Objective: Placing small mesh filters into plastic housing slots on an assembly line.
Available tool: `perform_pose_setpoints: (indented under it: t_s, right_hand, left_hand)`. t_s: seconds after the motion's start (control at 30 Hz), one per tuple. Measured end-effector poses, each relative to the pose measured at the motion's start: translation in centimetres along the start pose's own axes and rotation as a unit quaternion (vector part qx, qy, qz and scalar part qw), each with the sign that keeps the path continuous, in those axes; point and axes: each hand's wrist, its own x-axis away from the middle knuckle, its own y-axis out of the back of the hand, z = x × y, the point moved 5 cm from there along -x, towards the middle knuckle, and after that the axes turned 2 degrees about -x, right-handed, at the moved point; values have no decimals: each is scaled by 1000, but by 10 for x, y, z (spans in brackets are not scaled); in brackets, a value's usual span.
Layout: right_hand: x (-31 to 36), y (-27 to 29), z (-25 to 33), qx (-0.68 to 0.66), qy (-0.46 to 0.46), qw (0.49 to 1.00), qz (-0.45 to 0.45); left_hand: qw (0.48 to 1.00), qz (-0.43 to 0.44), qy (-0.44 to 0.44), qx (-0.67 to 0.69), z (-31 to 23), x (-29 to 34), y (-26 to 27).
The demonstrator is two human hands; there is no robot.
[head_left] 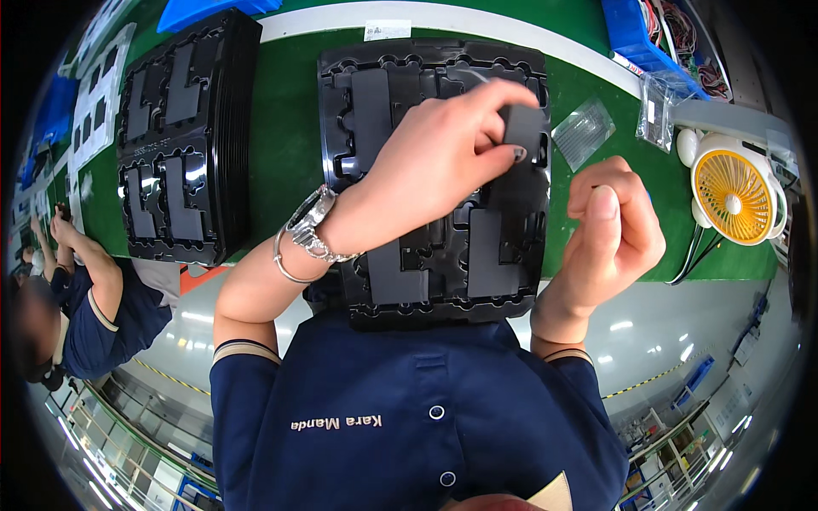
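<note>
In front of me lies a black moulded tray [447, 317] with shaped pockets, holding several flat dark grey L-shaped pieces [494, 251]. My left hand [443, 149], a silver watch and a bangle on its wrist, reaches across the tray. Its thumb and forefinger close on a dark grey flat piece [521, 126] at the tray's right side; how far that piece extends into the dark pocket is unclear. Beside the tray's right edge my right hand [613, 226] is raised, fingers curled and thumb pressed against them. Whatever it may hold is hidden.
A tall stack of similar black trays [230, 145] stands to the left. On the right are a clear plastic bag [584, 132], another small bag [656, 111], a yellow-and-white fan [734, 200] and a blue bin [630, 38] of wires. Another person [106, 298] works at far left.
</note>
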Motion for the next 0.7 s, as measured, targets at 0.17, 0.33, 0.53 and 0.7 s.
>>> perform_pose_setpoints:
  t_s: [0.17, 0.33, 0.53, 0.7]
  right_hand:
    - [-1, -2, -3, 43, -74, 996, 18]
    - [5, -12, -4, 15, -96, 994, 49]
    - [7, -43, -7, -21, -144, 976, 159]
    - [5, -54, -3, 10, -146, 968, 203]
  left_hand:
    - [975, 18, 24, 219, 2, 19, 4]
    - [934, 50, 124, 331, 3, 49, 17]
    - [935, 18, 148, 322, 11, 71, 27]
    - [948, 3, 120, 296, 10, 78, 35]
